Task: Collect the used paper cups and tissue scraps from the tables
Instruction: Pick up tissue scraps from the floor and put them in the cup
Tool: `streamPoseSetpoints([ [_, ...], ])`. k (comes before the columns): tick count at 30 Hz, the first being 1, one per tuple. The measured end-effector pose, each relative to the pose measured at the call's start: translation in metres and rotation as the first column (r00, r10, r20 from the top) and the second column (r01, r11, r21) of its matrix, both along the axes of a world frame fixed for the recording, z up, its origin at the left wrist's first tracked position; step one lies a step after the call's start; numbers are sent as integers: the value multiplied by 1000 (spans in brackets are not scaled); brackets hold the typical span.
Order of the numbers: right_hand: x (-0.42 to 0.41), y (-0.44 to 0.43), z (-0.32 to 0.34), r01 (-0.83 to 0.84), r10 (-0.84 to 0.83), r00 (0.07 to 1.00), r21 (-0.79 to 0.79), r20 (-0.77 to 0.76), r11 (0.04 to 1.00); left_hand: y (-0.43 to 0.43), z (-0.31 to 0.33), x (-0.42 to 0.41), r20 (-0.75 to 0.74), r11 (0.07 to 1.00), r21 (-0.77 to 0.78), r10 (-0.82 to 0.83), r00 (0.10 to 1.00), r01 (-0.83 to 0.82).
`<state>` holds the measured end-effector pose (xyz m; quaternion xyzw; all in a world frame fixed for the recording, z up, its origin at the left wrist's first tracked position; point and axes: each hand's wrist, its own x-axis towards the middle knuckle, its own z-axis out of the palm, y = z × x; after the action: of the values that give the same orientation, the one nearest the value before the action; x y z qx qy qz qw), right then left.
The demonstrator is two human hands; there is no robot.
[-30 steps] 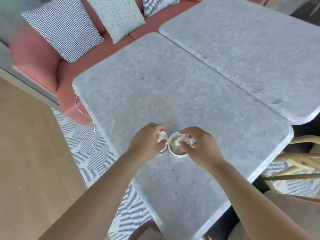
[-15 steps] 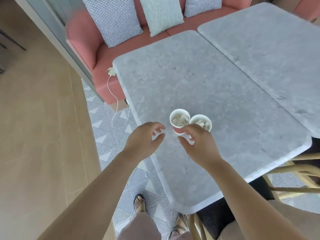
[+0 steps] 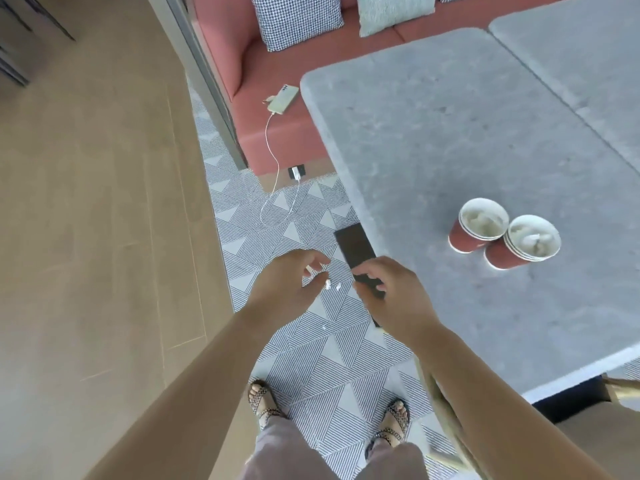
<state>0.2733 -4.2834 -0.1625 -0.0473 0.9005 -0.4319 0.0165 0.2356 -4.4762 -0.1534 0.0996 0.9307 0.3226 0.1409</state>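
Note:
Two red paper cups stand touching on the grey table [image 3: 433,150] near its front edge. Both the left cup [image 3: 462,239] and the right cup [image 3: 502,254] hold crumpled white tissue. My hands are off the table, over the patterned rug to the cups' left. Relaxed fingers on my left hand [image 3: 287,289] hold nothing. Small white tissue scraps [image 3: 331,285] show against the rug just past its fingertips. My right hand [image 3: 391,292] hangs loosely curled in front of the table's dark leg [image 3: 353,245], holding nothing.
A second grey table [image 3: 588,64] adjoins at the back right. The red sofa [image 3: 242,64] with cushions carries a phone [image 3: 284,98]; its white cable [image 3: 275,161] runs down to the rug. A wooden chair [image 3: 446,410] stands at the lower right. My sandalled feet are below.
Both hands left the cups and pulled back off the table to the left. The view swung left, showing the rug, the phone and the scraps.

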Motion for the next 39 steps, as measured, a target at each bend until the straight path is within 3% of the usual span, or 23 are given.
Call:
streamPoseSetpoints([
  [7,-10,-99,-39,84,-86,994,31,69,996,-84,-39,-32,60,992,-22,-123,991,124],
  [14,-48,-137,-127,114,-115,989,15,95,993,-121,-133,-59,100,991,-80,-95,990,103],
  [25,-98,-117,-411,80,-87,993,86,77,993,-115,-424,-90,234,999,-42,19,972,-10],
  [34,-144,-100,-657,85,-87,996,97,18,992,-102,-658,-137,185,995,-73,85,979,-73],
  [39,-173,-85,-758,67,-77,995,147,59,987,-98,-755,-173,73,981,-119,165,984,-156],
])
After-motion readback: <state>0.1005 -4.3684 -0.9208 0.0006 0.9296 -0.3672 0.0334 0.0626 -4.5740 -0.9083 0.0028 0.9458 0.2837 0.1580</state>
